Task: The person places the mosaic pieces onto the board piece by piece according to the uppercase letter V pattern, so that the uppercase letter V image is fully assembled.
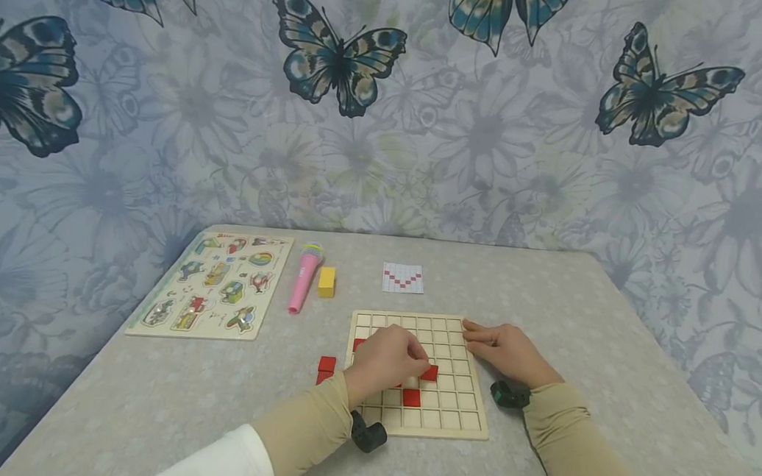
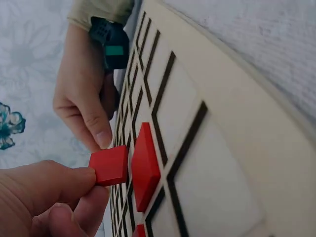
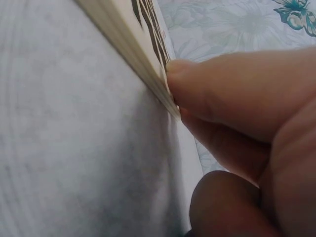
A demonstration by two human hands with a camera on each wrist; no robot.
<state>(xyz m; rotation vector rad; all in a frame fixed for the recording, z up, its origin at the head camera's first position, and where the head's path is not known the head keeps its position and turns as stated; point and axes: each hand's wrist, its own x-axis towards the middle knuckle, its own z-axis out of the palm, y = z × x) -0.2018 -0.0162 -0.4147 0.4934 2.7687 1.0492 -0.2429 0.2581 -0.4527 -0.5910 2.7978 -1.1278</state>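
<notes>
My left hand (image 1: 389, 360) pinches a red square tile (image 2: 108, 165) between thumb and finger, tilted close to the grid of a pale wooden board (image 1: 437, 421). Beside it, another red tile (image 1: 412, 397) lies in a square of the grid. A further red tile (image 1: 359, 344) shows at the board's left side, partly behind the left hand. At the far right corner, my right hand (image 1: 509, 352) grips the board's edge, its thumb (image 3: 192, 81) on the upper face and a finger against the side. Any tiles under the left hand are mostly hidden.
Left of the board lie loose red tiles (image 1: 326, 365), partly covered by the left forearm. Behind it is a card (image 1: 403, 278) with a red V-shaped pattern on a grid. A yellow block (image 1: 327, 282), a pink toy microphone (image 1: 304, 278) and a picture puzzle board (image 1: 211, 289) are farther left.
</notes>
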